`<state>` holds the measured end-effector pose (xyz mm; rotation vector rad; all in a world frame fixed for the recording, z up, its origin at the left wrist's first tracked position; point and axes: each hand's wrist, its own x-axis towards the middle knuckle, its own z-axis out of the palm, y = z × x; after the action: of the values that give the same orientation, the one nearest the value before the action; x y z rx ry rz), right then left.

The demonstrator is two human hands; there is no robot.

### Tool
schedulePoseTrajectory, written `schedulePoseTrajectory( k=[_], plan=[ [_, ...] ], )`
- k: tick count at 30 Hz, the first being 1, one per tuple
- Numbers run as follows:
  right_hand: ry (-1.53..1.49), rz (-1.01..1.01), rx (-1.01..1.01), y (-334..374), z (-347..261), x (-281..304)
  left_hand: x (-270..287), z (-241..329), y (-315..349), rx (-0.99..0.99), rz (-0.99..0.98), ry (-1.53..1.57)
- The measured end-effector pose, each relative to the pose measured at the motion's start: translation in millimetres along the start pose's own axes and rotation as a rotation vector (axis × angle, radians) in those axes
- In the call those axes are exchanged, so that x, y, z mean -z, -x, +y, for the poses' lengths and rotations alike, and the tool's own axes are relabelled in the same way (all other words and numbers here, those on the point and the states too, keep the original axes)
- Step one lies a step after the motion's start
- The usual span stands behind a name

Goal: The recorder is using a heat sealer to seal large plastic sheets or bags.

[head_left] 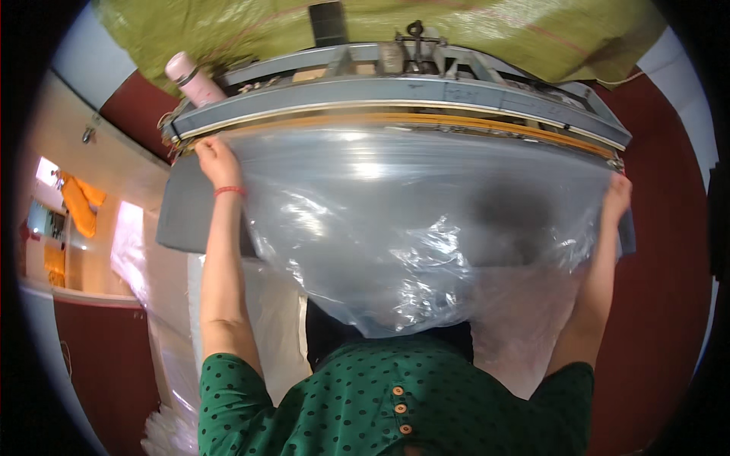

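A wide sheet of clear plastic film [357,197] is stretched between my two hands across a grey work surface [198,205]. Its far edge runs along the machine's long sealing bar [395,119], which has an orange-brown strip. My left hand [217,161] pinches the film's far left corner, close to the bar's left end. At the far right corner, my right hand [617,196] grips the film near the bar's other end. The near part of the film hangs loose and crinkled toward my lap. Whether it is one layer or two, I cannot tell.
The machine's grey metal frame [380,93] lies just beyond the film. A pink bottle [194,80] leans at its left end. Green woven sheeting [487,30] covers the back. More clear plastic [171,365] trails down at my left, near an open doorway [84,228].
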<state>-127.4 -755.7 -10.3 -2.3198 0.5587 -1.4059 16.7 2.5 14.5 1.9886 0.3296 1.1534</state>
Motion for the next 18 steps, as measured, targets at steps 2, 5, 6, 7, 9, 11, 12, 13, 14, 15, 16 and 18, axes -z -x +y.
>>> schedulePoseTrajectory(
  k=[2,5,6,7,9,11,12,13,14,15,16,18],
  plan=[
    [-0.175,-0.08,-0.022,5.8,-5.0,-52.3,-4.0,-36.0,-13.5,-0.108,0.081,-0.176],
    [-0.323,-0.161,-0.218,12.0,-44.4,-89.1,-10.2,-67.6,-25.6,-0.017,0.042,-0.163],
    [-0.328,-0.112,-0.211,9.5,-52.9,-96.6,-15.4,-72.0,-28.4,0.026,0.031,-0.129],
    [-0.341,-0.069,-0.203,6.8,-56.3,-103.2,-15.0,-82.4,-36.3,0.032,0.028,-0.139],
    [-0.345,-0.07,-0.244,2.2,-40.3,-109.8,-23.1,-85.9,-40.1,0.08,-0.02,-0.13],
    [-0.351,-0.082,-0.288,1.9,-38.8,-110.8,-26.8,-83.6,-37.4,0.123,-0.068,-0.12],
    [-0.399,-0.051,-0.289,2.3,-38.2,-111.0,-30.4,-82.6,-35.3,0.117,-0.051,-0.039],
    [-0.448,-0.021,-0.29,2.1,-41.1,-109.0,-31.6,-82.4,-35.0,0.112,-0.033,0.042],
    [-0.443,-0.02,-0.294,0.5,-38.4,-108.6,-32.2,-83.6,-35.4,0.111,-0.039,0.041],
    [-0.403,-0.013,-0.3,-2.3,-34.8,-108.1,-32.3,-85.9,-36.8,0.127,-0.013,0.0],
    [-0.365,-0.006,-0.306,-5.0,-33.8,-104.8,-30.5,-88.9,-41.1,0.142,0.014,-0.041],
    [-0.431,-0.003,-0.363,-4.3,-58.8,-102.1,-18.1,-106.6,-54.7,0.183,0.061,-0.11]
  ],
)
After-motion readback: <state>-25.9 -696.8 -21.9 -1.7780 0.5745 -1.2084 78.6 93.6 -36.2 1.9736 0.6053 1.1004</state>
